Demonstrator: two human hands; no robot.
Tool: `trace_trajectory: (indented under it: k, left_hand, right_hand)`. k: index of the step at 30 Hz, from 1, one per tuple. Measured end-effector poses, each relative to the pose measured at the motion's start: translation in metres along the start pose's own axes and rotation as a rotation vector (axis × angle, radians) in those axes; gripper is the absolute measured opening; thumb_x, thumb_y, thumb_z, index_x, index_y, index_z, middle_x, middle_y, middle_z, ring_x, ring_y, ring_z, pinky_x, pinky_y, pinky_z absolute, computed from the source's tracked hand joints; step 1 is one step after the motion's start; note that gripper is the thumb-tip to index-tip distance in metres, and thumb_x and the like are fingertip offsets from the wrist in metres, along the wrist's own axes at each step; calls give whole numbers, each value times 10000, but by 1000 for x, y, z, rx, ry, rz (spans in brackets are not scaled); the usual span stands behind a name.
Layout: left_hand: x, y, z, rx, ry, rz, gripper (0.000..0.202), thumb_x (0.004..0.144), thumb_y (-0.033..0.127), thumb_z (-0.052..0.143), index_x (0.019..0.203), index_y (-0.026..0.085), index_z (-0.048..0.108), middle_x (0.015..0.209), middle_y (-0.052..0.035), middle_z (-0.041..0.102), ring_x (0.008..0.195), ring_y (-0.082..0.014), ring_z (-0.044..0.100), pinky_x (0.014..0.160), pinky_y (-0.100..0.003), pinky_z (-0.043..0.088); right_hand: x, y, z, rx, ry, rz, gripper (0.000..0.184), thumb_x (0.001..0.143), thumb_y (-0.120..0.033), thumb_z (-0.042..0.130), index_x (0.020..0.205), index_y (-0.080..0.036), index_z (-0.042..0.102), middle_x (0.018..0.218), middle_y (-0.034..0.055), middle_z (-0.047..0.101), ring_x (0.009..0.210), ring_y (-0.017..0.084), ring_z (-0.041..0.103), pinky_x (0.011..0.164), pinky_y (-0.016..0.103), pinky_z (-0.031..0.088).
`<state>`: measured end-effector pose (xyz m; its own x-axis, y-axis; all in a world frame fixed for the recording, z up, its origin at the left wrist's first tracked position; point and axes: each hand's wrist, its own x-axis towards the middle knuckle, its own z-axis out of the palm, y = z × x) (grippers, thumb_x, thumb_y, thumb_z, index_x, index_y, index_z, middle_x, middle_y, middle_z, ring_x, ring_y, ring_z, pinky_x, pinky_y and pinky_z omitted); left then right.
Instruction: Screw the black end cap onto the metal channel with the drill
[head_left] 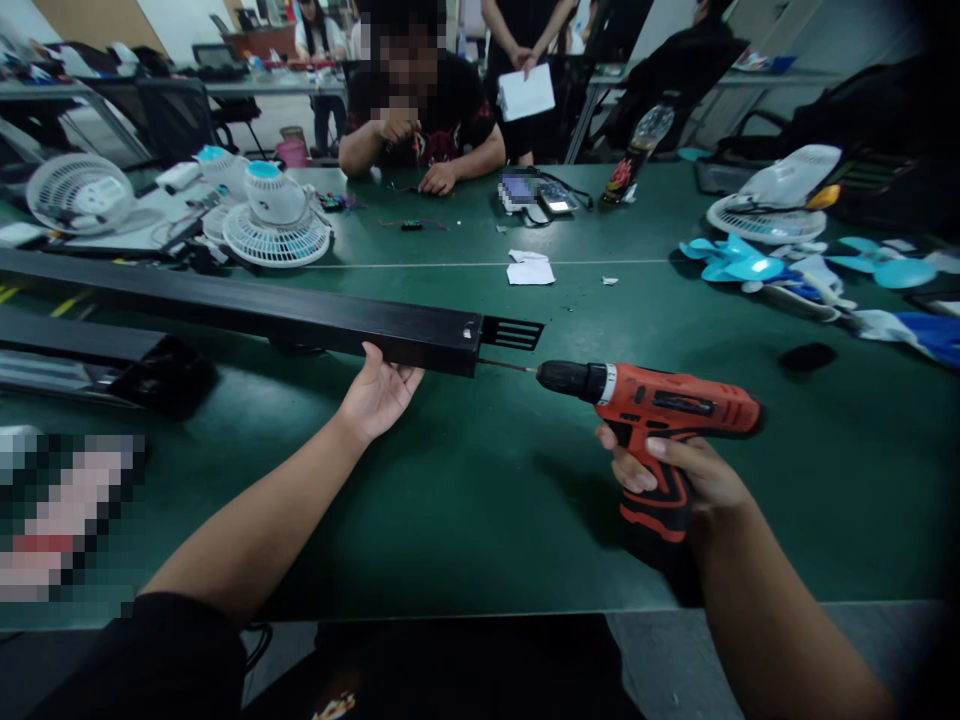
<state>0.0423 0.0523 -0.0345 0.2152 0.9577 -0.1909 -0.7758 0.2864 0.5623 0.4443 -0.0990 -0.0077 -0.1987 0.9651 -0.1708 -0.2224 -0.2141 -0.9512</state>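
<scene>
A long black rectangular beam [352, 325] runs in from the left edge, and a slotted black plate [514, 333] sticks out at its right end. My left hand [381, 392] is closed on the beam's lower edge near that end, thumb on the front side and fingers underneath, partly hidden. In my right hand [660, 465] is a red and black cordless drill [682, 400], fingers wrapped round its handle. The drill points left. Its long thin bit [506, 365] reaches the beam's open end; whether the tip touches anything inside is hidden.
A second black beam [82, 345] lies at left on the green table [480, 500]. White fan parts [277, 225] stand behind it. Blue fan blades [731, 260] and a dark bottle [634, 165] are at right. Across the table a person [424, 110] sits; paper scraps [530, 268] lie mid-table.
</scene>
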Motion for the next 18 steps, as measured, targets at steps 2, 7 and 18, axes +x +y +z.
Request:
trace_trajectory:
  k: [2, 7, 18]
  left_hand:
    - [0, 0, -1, 9, 4, -1, 637, 1253, 642, 502, 1770, 286, 609, 1266, -55, 921, 1254, -206, 879, 1216, -303, 647]
    - [1, -1, 0, 23, 23, 7, 659, 1247, 653, 507, 1779, 276, 601, 1282, -63, 921, 1287, -218, 871, 1224, -310, 641]
    - [3, -1, -4, -14, -44, -8, 686, 1235, 661, 536, 1803, 278, 581, 1265, -52, 926, 1243, -205, 883, 1215, -296, 638]
  right_hand:
    - [1, 0, -3, -6, -4, 3, 380, 896, -535, 966, 1108, -256, 818, 667, 10, 654, 470, 183, 513, 438, 346, 456]
    - [2, -5, -7, -27, -35, 15, 374, 893, -508, 978, 1091, -228, 829, 685, 24, 684, 494, 177, 541, 465, 337, 476]
    - [3, -11, -17, -76, -66, 14, 374, 924, -472, 978, 1127, -184, 855, 832, 78, 771, 546, 166, 593, 522, 335, 542]
